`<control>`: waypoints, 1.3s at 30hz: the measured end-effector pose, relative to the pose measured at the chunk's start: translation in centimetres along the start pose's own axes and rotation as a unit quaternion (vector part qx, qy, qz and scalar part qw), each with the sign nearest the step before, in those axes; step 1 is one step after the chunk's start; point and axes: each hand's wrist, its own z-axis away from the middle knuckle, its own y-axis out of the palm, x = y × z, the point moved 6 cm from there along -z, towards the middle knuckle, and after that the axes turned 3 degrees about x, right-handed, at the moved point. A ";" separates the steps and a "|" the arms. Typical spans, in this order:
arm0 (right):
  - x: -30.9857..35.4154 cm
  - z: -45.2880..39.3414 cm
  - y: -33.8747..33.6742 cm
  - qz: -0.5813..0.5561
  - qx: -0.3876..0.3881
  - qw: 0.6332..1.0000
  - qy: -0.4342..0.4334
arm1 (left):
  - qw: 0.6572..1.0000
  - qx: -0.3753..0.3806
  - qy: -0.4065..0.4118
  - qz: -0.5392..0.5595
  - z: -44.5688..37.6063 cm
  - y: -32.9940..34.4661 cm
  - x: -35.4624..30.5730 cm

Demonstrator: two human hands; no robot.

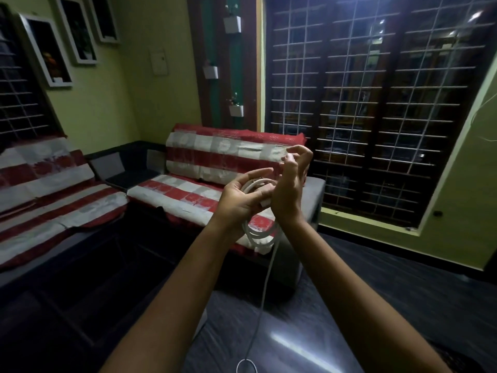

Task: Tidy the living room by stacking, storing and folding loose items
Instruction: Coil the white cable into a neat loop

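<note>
Red-and-white striped covers lie over the sofa (53,189) at the far left and over the second sofa (215,168) beside it, under framed pictures (47,49) on the green wall. Just in front of that second sofa, the left hand (239,200) grips a coil of white cable (259,232), its fingers curled round the loops, which hang below the palm. Close against it, the right hand (289,189) is raised with thumb and fingers pinched together near the top; it seems to be guiding a strand of the same cable, though blur hides the contact. A loose tail (265,286) drops from the coil toward the dark floor, ending in a small loop at the bottom edge. To the right stands a large grilled window (376,103).

The hanging tail could snag or kink as it is drawn up, and the loops may slip off the left fingers if the grip loosens, undoing the coil.

No brand, label or writing can be read anywhere.
</note>
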 end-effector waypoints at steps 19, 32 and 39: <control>-2.7 3.9 -0.4 0.023 0.387 0.901 0.197 | 0.942 -0.196 0.129 0.241 -0.4 -4.7 -1.4; -1.9 8.3 3.0 -0.217 0.132 0.944 0.210 | 0.903 -0.300 0.217 0.219 1.2 -3.1 0.1; -1.8 7.0 1.7 -0.244 0.017 0.954 0.173 | 0.933 -0.272 0.214 0.094 1.7 -1.6 1.1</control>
